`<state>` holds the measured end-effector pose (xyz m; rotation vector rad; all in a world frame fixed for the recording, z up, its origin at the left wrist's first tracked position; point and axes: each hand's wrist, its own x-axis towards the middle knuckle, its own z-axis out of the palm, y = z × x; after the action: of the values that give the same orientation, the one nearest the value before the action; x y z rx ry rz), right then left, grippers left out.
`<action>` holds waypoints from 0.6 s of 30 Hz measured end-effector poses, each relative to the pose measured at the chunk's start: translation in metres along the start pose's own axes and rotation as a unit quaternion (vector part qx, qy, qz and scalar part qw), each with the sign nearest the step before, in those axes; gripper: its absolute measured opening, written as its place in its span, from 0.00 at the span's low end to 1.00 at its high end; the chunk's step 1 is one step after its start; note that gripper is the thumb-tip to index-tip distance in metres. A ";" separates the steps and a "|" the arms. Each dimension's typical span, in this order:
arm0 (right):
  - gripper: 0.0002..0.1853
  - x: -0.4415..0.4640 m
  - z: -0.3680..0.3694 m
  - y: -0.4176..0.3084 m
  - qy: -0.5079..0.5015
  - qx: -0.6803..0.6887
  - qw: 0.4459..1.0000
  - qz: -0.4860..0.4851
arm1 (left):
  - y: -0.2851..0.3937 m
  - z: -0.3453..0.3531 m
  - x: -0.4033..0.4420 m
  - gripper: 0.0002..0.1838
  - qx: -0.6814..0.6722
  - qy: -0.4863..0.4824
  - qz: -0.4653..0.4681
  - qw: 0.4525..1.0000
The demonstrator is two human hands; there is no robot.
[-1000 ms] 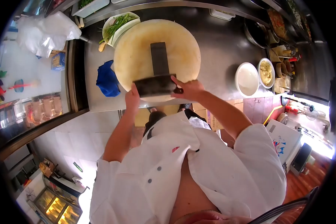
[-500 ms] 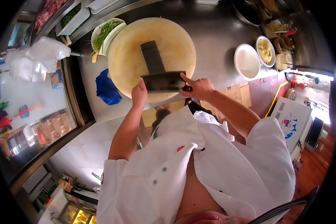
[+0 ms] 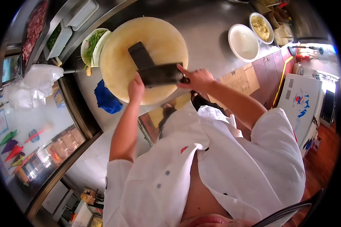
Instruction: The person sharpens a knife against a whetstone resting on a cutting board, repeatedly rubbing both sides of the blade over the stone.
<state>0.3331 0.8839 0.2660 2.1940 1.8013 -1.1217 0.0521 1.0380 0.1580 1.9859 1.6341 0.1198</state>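
Cleaver between both hands, over dark slab

- One head-worn camera looks steeply down and forward over the white jacket.
- Its wide, rounded view leaves black corners.
- The jacket fills the near, lower half; left hand, right hand and round board lie farther off, above centre.
- The counter slants.
- Towards the rim, stretched detail is probably unreliable.
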 end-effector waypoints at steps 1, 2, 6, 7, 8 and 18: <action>0.51 0.015 -0.009 -0.001 0.010 -0.011 1.000 0.010 | 0.012 -0.009 0.023 0.45 0.002 -0.009 -0.014 1.000; 0.51 0.030 -0.015 0.001 0.037 -0.016 0.999 0.002 | 0.021 -0.017 0.049 0.45 -0.009 0.003 -0.001 1.000; 0.52 0.033 -0.007 0.006 0.084 -0.014 0.996 -0.004 | 0.025 -0.011 0.054 0.46 -0.016 0.031 0.027 0.999; 0.52 0.016 0.005 0.010 0.059 0.012 0.998 -0.005 | 0.014 0.002 0.037 0.46 -0.009 0.035 0.022 0.999; 0.52 0.000 0.014 0.013 0.032 0.039 0.999 -0.006 | 0.006 0.012 0.014 0.46 0.006 0.032 0.024 0.999; 0.50 0.025 -0.002 0.007 0.070 0.019 0.997 0.016 | 0.035 -0.013 0.062 0.47 0.004 0.038 0.031 0.999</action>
<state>0.3412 0.9035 0.2504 2.3706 1.8041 -1.0282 0.0930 1.0967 0.1679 2.0607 1.6228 0.2136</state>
